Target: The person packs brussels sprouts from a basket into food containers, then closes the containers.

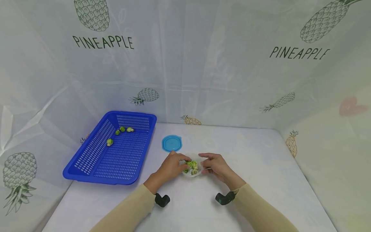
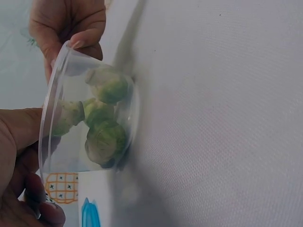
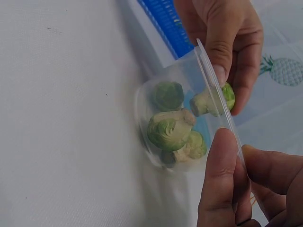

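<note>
A clear plastic bowl [image 2: 75, 158] stands on the white table, with several Brussels sprouts [image 3: 168, 132] lying in its bottom. My left hand [image 1: 172, 165] reaches over the rim from the left and pinches one Brussels sprout [image 3: 201, 104] between thumb and fingers. That sprout is inside the bowl's mouth, stem end down, above the others. From the right, my right hand [image 1: 218, 167] grips the bowl's rim, thumb and fingers on either side of the wall.
Behind the bowl lies a light blue plastic lid [image 1: 172, 143]. To the left is a blue perforated basket [image 1: 127, 161] with several sprouts [image 1: 122, 129] towards its far left. A pineapple-printed sheet [image 1: 203, 71] hangs behind the table.
</note>
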`<state>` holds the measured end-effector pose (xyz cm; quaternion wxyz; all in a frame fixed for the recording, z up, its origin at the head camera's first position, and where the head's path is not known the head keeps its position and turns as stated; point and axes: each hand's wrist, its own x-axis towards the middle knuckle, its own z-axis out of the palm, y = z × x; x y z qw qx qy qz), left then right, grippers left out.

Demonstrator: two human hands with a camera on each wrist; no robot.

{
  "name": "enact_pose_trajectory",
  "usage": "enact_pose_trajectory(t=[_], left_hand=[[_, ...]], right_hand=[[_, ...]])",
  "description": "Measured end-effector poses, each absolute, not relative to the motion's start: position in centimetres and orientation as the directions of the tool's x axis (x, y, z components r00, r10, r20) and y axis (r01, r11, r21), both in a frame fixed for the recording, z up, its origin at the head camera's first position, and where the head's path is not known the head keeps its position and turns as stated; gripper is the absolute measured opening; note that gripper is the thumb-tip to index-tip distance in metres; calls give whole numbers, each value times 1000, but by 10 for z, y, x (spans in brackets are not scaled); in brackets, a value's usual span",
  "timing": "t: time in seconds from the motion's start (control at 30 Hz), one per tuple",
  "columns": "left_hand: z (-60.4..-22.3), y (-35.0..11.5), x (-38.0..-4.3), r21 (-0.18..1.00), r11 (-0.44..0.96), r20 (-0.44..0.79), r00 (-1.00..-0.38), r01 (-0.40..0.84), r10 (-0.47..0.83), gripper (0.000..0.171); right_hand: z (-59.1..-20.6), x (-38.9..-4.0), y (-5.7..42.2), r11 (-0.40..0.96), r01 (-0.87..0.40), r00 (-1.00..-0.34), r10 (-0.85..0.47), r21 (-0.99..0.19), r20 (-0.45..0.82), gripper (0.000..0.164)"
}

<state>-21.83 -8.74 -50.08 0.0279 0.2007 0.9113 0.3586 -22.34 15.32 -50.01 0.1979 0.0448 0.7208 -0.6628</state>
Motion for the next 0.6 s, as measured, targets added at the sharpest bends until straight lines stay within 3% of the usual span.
enact_pose_trajectory(t=[0.6], left_hand=[[-503, -92, -223, 666, 674, 33, -916, 318, 399, 28]], right_hand=[[-500, -223, 152, 121, 321, -919, -199, -939, -340, 48]])
